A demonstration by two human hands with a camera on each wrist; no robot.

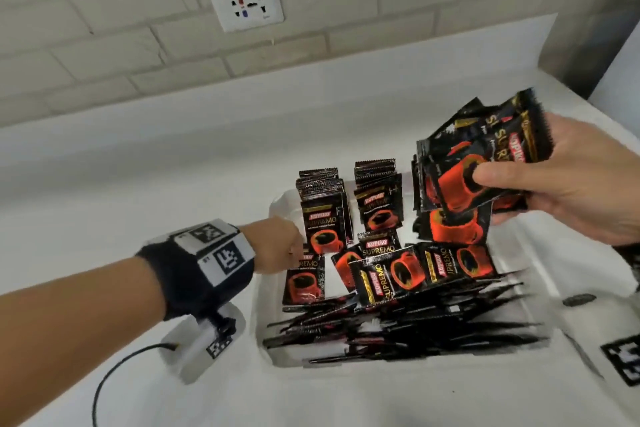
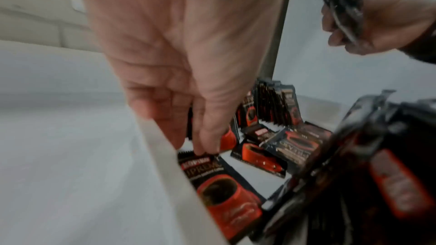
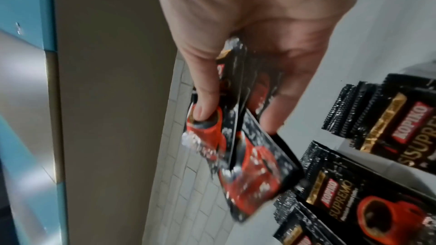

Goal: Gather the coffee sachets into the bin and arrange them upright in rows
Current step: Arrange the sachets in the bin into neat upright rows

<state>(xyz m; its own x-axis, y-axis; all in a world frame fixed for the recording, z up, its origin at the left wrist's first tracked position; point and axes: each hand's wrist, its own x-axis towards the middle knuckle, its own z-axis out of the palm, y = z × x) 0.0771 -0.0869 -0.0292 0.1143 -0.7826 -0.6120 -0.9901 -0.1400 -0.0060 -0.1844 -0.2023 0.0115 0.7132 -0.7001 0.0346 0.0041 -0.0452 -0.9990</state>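
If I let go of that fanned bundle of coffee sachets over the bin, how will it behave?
The bundle in the right hand would probably splay apart, since it already fans out. The glossy foil looks slippery. The sachets look thin and light, so they would likely land flat.

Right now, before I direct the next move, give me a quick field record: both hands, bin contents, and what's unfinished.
left hand: fingertips on a flat sachet at the bin's left wall
right hand: grips a bundle of sachets above the bin
bin: white, on the counter
upright rows: two short rows at the back
loose sachets: several lying flat mid-bin
unfinished: loose sachets and bundle not yet stood up
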